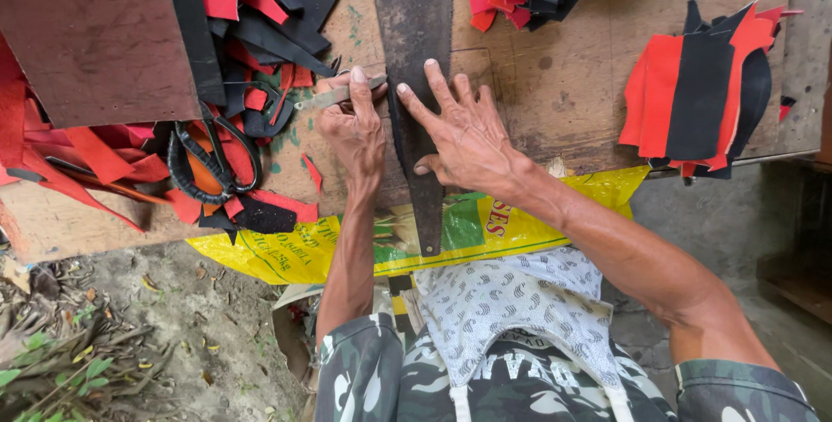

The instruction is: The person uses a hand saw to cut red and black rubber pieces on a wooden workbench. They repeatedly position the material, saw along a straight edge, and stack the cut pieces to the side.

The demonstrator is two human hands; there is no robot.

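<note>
Dark strip pinned and cut at the bench

Dark strip (414, 84) runs from the top centre of the frame down over the bench (563, 84) edge. The right hand (464, 132) presses it flat, fingers spread wide. The left hand (354, 127) grips a small metal blade (334, 95) against the strip's left edge. A yellow and green printed sack (485, 227) hangs below. Black-handled scissors (212, 162) lie at left among red and black scraps (260, 15); a stacked pile (702, 93) sits at right.
</note>
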